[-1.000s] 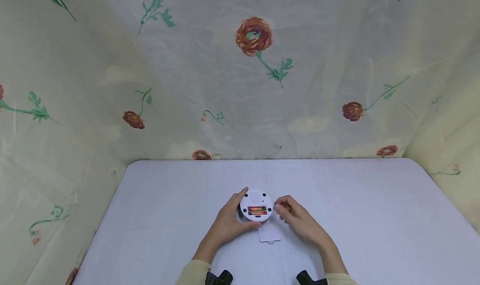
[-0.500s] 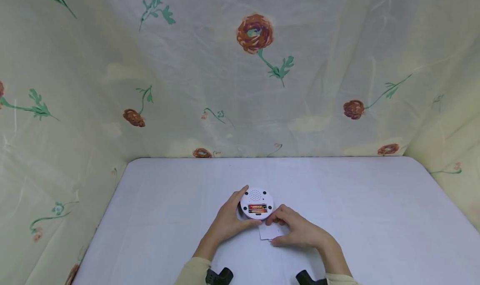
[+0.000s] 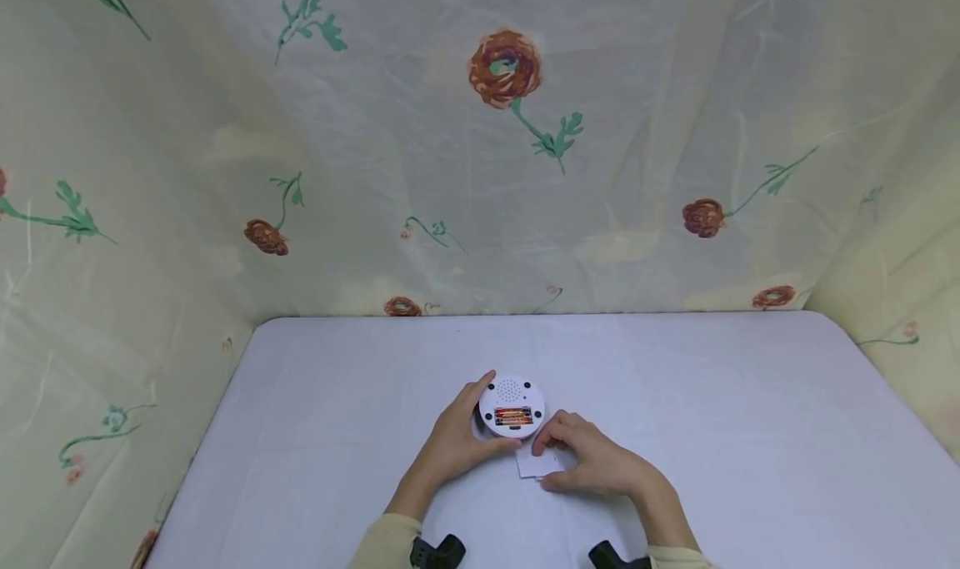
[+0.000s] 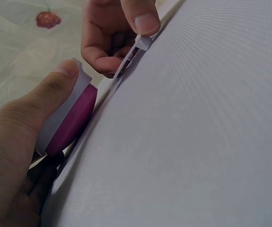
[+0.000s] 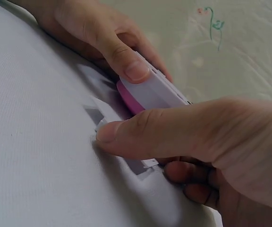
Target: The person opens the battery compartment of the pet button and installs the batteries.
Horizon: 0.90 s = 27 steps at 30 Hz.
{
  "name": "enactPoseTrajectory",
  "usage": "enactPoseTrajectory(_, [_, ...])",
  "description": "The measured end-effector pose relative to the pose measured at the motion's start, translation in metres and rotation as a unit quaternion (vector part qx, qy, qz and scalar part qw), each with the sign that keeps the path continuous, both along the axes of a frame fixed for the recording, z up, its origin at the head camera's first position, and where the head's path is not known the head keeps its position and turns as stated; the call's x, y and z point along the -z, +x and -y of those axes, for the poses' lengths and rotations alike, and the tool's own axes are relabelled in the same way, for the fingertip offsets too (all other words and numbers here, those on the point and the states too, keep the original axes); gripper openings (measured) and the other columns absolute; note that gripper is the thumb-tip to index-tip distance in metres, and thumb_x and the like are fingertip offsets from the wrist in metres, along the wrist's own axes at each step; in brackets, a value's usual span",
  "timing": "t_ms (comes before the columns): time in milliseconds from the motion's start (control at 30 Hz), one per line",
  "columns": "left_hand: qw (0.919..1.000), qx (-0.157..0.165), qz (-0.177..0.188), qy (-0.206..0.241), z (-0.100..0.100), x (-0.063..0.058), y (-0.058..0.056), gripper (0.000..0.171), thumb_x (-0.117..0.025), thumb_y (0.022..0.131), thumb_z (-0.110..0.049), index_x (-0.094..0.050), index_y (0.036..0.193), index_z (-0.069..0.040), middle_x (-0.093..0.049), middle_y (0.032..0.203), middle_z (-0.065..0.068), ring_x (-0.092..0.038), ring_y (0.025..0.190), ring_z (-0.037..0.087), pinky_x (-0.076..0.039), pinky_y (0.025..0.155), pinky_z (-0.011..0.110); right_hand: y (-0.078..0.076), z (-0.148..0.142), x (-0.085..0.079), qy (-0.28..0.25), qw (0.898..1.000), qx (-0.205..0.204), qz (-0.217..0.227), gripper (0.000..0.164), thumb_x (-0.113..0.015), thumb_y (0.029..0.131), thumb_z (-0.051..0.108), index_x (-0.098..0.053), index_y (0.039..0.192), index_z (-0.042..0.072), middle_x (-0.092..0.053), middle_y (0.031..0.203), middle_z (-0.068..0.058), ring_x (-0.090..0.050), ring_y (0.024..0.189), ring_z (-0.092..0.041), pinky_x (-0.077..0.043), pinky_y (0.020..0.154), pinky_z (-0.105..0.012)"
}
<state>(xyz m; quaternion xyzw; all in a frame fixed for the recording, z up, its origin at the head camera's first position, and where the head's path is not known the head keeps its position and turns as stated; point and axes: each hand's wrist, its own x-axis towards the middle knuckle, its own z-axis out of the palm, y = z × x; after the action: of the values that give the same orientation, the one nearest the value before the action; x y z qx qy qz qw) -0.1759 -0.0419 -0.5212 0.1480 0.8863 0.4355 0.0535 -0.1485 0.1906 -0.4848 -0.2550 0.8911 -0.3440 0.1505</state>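
A round white plastic device with a magenta lower half [image 3: 512, 403] shows 4 dark feet, a dotted grille and an uncovered compartment of orange-red batteries [image 3: 513, 417]. It sits on the white cloth-covered counter [image 3: 337, 436], grasped at its rim by the left hand [image 3: 459, 433]. Just nearer the person, the right hand [image 3: 594, 462] pinches a flat white rectangular cover [image 3: 529, 466]; whether it is fully lifted is hard to tell.

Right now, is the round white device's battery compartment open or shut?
Open: orange cylindrical batteries show inside; the thin white square cover is off.
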Motion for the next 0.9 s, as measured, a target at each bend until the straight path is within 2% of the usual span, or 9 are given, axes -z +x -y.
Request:
enactPoseTrajectory(433, [1.0, -0.001, 0.003, 0.008, 0.001, 0.001, 0.001, 0.103, -0.076, 0.065, -0.062, -0.024, 0.149, -0.033, -0.045, 0.142, -0.002, -0.042, 0.133, 0.017, -0.038, 0.108, 0.044, 0.0, 0.0, -0.004, -0.059, 0.998, -0.002, 0.003, 0.03, -0.076, 0.075, 0.025, -0.06, 0.099, 0.018, -0.059, 0.096, 0.006, -0.053, 0.092, -0.009, -0.044, 0.084, -0.023])
enactPoseTrajectory(633, [0.9999, 0.0, -0.002, 0.011, 0.001, 0.001, 0.001, 0.104, -0.074, 0.065, -0.064, -0.024, 0.149, -0.031, -0.045, 0.142, -0.002, -0.043, 0.133, 0.018, -0.038, 0.108, 0.045, 0.0, 0.0, -0.008, -0.072, 0.997, -0.001, 0.021, 0.03, -0.076, 0.076, 0.026, -0.06, 0.1, 0.018, -0.058, 0.095, 0.007, -0.052, 0.091, -0.008, -0.045, 0.083, -0.023])
enactPoseTrajectory(900, [0.9998, 0.005, -0.006, 0.017, 0.001, 0.0, 0.002, 0.103, -0.075, 0.066, -0.062, -0.024, 0.149, -0.03, -0.044, 0.143, -0.002, -0.042, 0.133, 0.017, -0.038, 0.108, 0.044, 0.002, -0.001, -0.012, -0.08, 0.997, 0.0, 0.002, 0.028, -0.076, 0.077, 0.025, -0.06, 0.099, 0.021, -0.06, 0.095, 0.009, -0.053, 0.09, -0.007, -0.047, 0.081, -0.024])
